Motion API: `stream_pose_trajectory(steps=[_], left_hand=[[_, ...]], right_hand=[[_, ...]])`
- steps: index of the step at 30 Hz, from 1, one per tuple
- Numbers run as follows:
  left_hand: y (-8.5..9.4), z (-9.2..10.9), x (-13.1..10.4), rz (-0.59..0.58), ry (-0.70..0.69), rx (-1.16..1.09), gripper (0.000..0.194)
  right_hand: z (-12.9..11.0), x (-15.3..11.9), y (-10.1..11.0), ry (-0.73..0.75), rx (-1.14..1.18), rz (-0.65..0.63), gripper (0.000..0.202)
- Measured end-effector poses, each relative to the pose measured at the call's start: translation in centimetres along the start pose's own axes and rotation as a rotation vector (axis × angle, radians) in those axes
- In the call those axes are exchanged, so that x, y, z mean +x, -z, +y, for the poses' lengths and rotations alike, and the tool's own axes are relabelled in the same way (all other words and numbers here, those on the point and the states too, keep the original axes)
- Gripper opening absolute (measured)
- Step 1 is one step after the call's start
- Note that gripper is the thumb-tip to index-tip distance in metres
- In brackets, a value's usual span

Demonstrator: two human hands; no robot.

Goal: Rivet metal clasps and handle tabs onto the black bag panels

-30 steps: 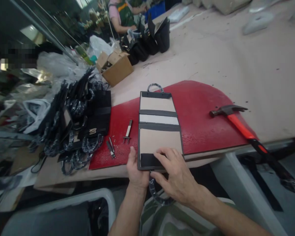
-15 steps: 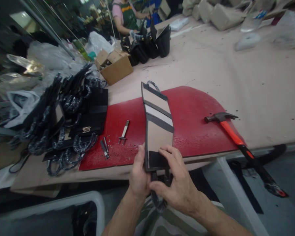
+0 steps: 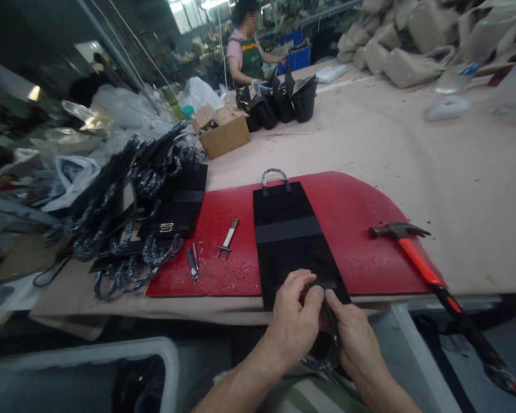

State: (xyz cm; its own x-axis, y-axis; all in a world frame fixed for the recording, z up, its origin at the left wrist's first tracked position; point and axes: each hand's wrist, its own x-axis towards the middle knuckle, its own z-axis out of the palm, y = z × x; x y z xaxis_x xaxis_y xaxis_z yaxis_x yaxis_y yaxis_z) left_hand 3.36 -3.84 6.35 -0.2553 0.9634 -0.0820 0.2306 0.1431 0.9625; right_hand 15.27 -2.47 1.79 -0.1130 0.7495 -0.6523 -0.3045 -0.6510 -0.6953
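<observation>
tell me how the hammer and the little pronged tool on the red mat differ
Size: the hammer is much larger than the pronged tool.
Colour: the hammer's handle is red and black; the pronged tool looks silvery.
Pose: the hammer juts past the table edge; the pronged tool doesn't.

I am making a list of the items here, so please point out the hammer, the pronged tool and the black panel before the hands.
Hammer (image 3: 447,298): head view, on the handle.
Pronged tool (image 3: 229,235): head view, on the shaft.
Black panel (image 3: 290,230): head view, on the band across its middle.
</observation>
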Motion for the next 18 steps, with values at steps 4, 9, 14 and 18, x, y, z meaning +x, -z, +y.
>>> stream_pose_trajectory(steps=[4, 9, 14, 18], left_hand=[[6.4, -1.3, 3.8, 0.257, -0.163, 0.369, 0.023], [15.0, -3.6, 9.7, 0.357, 0.087, 0.955, 0.035], [17.3, -5.0, 12.7, 0.036, 0.321, 1.11, 0.036], [17.4, -6.0, 14.4, -0.043, 0.409, 1.095, 0.027]], right_hand=[[-0.2, 0.3, 0.5, -0.037, 0.013, 0.049, 0.054], [-0.4, 0.6, 0.5, -0.042, 0.084, -0.001, 0.05], [-0.3, 0.2, 0.0, -0.005, 0.126, -0.056, 0.048], [-0.1, 0.2, -0.2, 0.03, 0.13, -0.099, 0.044]])
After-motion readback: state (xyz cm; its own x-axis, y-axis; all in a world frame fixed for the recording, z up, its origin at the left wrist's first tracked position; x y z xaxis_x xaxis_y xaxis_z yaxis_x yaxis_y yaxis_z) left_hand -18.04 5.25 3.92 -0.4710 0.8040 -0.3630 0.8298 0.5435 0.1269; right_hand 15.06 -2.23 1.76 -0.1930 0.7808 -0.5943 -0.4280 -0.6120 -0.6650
